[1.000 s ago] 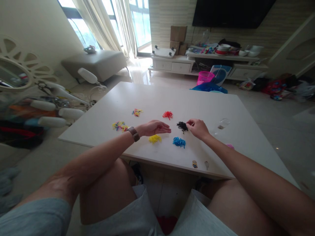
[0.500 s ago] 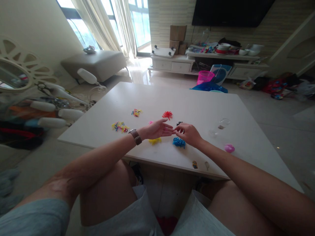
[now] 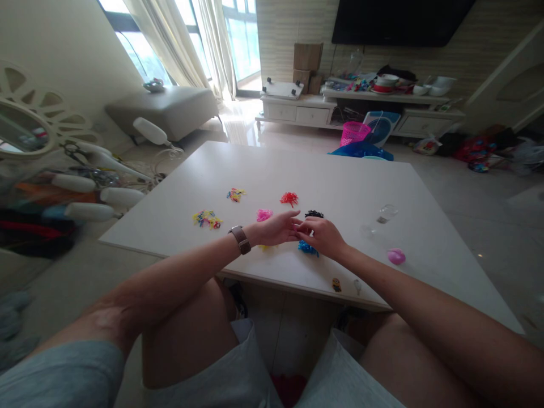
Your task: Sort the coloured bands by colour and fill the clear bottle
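Above the middle of the white table, my left hand (image 3: 278, 228) is turned palm up, its fingers stretched toward the other hand and the thumb apart. My right hand (image 3: 321, 235) pinches at the left fingertips; whatever lies between its fingers is too small to make out. Small loops, probably rubber bands, lie in piles round the hands: blue (image 3: 308, 247) just below, black (image 3: 314, 214) behind the right hand, red (image 3: 289, 198) farther back and pink (image 3: 264, 215) behind the left wrist. A yellow pile (image 3: 267, 247) is mostly hidden under the left hand.
Two mixed-colour piles, one nearer (image 3: 207, 219) and one farther (image 3: 236, 195), lie at the left. To the right are a clear container (image 3: 387, 213) and a pink lump (image 3: 396, 256). A small cartoon figure (image 3: 336, 285) lies near the front edge of the white table (image 3: 170, 198).
My left hand has moved slightly right and its fingers now overlap the right fingers. The pink and black piles show more; the yellow pile is more covered.
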Available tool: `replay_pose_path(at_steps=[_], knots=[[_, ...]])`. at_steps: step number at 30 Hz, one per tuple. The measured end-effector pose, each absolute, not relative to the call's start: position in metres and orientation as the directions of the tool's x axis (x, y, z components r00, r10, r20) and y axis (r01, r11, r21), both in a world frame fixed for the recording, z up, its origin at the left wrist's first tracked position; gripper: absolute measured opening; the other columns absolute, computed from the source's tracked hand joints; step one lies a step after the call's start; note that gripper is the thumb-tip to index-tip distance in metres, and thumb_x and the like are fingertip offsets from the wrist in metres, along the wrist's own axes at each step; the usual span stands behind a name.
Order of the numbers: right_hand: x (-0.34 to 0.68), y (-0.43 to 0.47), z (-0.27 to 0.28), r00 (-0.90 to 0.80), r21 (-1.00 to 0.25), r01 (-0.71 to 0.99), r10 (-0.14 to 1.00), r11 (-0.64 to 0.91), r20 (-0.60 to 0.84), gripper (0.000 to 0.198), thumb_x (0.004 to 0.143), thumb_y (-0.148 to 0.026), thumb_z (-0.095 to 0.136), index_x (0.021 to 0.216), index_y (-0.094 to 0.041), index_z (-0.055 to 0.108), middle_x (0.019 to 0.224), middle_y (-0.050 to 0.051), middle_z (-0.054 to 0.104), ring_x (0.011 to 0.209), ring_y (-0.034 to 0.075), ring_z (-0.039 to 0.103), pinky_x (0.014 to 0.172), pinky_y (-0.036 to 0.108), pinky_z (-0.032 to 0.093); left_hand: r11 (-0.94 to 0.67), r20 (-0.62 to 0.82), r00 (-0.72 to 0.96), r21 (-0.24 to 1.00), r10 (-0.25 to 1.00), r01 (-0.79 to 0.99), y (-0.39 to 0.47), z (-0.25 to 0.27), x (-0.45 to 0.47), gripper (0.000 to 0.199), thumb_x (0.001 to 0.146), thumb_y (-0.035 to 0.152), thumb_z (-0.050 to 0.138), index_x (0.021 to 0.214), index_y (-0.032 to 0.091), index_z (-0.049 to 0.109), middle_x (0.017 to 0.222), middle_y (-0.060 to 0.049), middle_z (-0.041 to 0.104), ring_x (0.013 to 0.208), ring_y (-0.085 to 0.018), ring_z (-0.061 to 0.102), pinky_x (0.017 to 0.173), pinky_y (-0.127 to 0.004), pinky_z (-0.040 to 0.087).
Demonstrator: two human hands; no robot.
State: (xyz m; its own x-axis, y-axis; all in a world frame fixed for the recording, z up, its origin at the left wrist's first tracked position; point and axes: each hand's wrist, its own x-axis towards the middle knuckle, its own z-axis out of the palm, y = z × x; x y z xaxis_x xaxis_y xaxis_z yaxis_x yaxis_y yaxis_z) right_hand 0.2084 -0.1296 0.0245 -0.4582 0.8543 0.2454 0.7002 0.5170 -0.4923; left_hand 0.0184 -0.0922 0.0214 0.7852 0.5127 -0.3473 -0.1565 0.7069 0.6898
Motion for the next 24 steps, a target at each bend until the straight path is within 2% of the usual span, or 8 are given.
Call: replay_pose_path(at_steps=[7, 12, 18, 24], knots=[[0.208, -0.130, 0.025, -0.449, -0.500, 0.695, 0.855, 0.517, 0.259, 0.014, 0.087, -0.021, 0.062, 0.077, -0.019, 0.071, 0.078, 0.002, 0.066, 0.068, 0.013, 0.059, 0.067, 0.026, 0.041, 0.699, -0.362, 0.775, 0.702, 0.518, -0.139, -0.095, 0.025, 0.020, 0.038, 0.095, 0.043, 0.053, 0.089, 0.010, 0.069, 0.100, -0.015, 0.073, 0.092, -0.017, 0.068, 0.098, -0.029, 0.047], [0.210, -0.129, 0.026, -0.399, -0.539, 0.698, 0.881, 0.471, 0.252, 0.015, 0.087, -0.028, 0.063, 0.078, -0.019, 0.072, 0.077, 0.002, 0.067, 0.065, 0.013, 0.059, 0.065, 0.025, 0.042, 0.544, -0.352, 0.669, 0.834, 0.655, -0.093, -0.093, 0.025, 0.018, 0.017, 0.086, 0.028, 0.069, 0.088, 0.011, 0.070, 0.095, -0.012, 0.075, 0.090, -0.017, 0.070, 0.098, -0.034, 0.049], [0.214, -0.126, 0.029, -0.334, -0.558, 0.719, 0.910, 0.415, 0.246, 0.016, 0.085, -0.027, 0.063, 0.076, -0.020, 0.072, 0.075, 0.003, 0.068, 0.064, 0.013, 0.059, 0.066, 0.026, 0.044, 0.357, -0.315, 0.566, 0.933, 0.762, 0.038, -0.090, 0.027, 0.009, 0.026, 0.074, 0.030, 0.083, 0.086, 0.010, 0.072, 0.089, -0.014, 0.076, 0.087, -0.021, 0.073, 0.088, -0.034, 0.055], [0.214, -0.125, 0.027, -0.321, -0.588, 0.691, 0.907, 0.421, 0.272, 0.012, 0.083, -0.030, 0.067, 0.085, -0.019, 0.072, 0.082, 0.003, 0.069, 0.063, 0.013, 0.060, 0.063, 0.025, 0.045, 0.393, -0.337, 0.543, 0.920, 0.769, 0.014, -0.090, 0.026, 0.007, 0.025, 0.073, 0.030, 0.085, 0.084, 0.009, 0.075, 0.090, -0.015, 0.077, 0.085, -0.019, 0.074, 0.090, -0.031, 0.056]])
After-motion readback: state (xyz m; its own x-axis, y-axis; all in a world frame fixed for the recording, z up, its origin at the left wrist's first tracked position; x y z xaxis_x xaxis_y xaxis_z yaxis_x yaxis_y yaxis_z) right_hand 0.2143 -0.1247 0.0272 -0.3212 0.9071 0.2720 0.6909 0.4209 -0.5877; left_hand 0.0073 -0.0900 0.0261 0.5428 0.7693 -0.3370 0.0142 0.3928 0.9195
